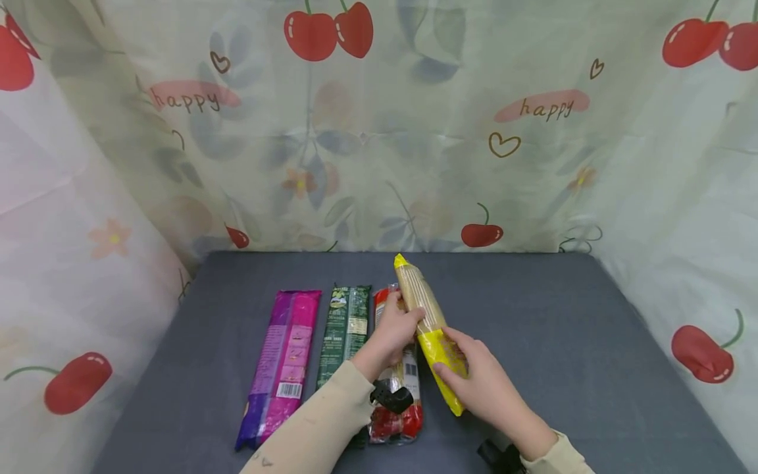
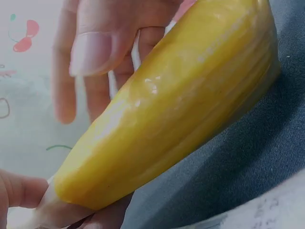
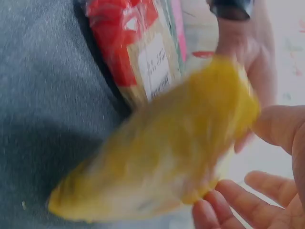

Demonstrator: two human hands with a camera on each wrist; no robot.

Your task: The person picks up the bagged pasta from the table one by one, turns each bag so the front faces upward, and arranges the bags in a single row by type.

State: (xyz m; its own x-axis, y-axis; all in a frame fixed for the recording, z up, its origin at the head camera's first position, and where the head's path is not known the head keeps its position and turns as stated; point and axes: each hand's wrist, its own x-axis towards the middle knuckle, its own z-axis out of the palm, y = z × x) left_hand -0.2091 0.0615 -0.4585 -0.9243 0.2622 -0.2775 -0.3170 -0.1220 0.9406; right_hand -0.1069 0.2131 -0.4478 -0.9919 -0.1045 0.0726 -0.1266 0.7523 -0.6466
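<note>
A long, clear and yellow pack of dried noodles [image 1: 429,309] is held at a slant above the dark tabletop, its yellow lower end towards me. My left hand [image 1: 395,329] grips it near the middle, thumb across the top. On the yellow part, my right hand [image 1: 480,375] holds its right side between thumb and fingers. In the left wrist view the yellow wrapper [image 2: 167,114] fills the middle. It is blurred in the right wrist view. Under my left hand lies a red and clear noodle pack [image 1: 395,421], partly hidden by that hand and wrist.
Left of the red pack lie a dark green pack [image 1: 343,326], partly covered by my left sleeve, and a purple and pink pack [image 1: 284,362]. The dark tabletop [image 1: 551,316] extends to the right. A cherry-print curtain [image 1: 379,131] hangs behind and at both sides.
</note>
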